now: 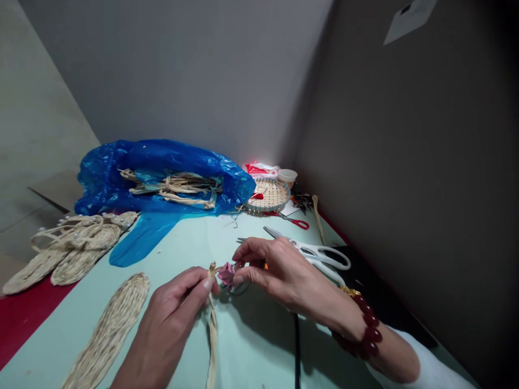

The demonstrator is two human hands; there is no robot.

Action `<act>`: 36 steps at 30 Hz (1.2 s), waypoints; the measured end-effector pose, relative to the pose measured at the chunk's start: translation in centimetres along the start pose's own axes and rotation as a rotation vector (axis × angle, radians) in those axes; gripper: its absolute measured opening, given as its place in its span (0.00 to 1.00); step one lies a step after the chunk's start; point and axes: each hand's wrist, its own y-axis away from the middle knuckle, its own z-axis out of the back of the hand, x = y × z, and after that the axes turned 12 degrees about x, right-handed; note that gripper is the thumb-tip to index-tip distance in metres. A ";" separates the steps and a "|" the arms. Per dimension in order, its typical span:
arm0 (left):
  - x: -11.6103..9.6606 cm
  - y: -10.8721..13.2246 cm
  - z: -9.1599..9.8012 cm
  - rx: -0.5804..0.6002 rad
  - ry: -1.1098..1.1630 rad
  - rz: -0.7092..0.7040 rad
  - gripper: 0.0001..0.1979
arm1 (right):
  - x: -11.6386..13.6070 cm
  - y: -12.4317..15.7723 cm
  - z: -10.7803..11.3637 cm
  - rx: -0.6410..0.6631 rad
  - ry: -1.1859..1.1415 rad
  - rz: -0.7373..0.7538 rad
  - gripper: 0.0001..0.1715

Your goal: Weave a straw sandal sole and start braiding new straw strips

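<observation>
My left hand (pixel 178 308) is closed in a pinch near the top of a pale dried-straw strip (pixel 212 335), whose long end hangs down toward the table's front. A small knot or loop of the straw sticks up above my thumb. Close beside it, my right hand (pixel 275 270) pinches a small pink folded piece (pixel 226 274), which looks like a flower or star. The pink piece is right next to the straw's top; whether they are joined I cannot tell. A woven straw sole (pixel 109 329) lies flat to the left of my left hand.
Behind my right hand lie white-handled scissors (pixel 316 253) and red-handled scissors (pixel 294 220). A blue plastic bag (pixel 162 154) holds straw bundles (pixel 178 186) at the back. Woven sandals (pixel 77 243) rest at left. A round woven basket (pixel 270 197) and a cup (pixel 287 176) stand near the wall.
</observation>
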 end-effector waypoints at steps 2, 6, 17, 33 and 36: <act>0.0 -0.1 -0.1 0.001 0.023 -0.011 0.17 | 0.0 0.0 -0.1 -0.003 0.005 -0.015 0.05; 0.0 -0.3 -0.1 0.056 0.009 -0.005 0.17 | -0.1 0.0 -0.2 -0.003 0.037 -0.018 0.04; -0.3 -0.1 0.4 0.080 -0.151 -0.019 0.16 | -0.8 -0.3 -0.2 0.079 -0.066 0.014 0.05; -0.6 -0.2 -0.1 0.039 -0.148 -0.050 0.14 | -0.3 -0.2 0.0 0.020 -0.026 0.011 0.04; -0.6 -0.2 -0.2 0.015 -0.182 -0.074 0.13 | -0.2 -0.1 -0.1 0.004 0.009 0.013 0.06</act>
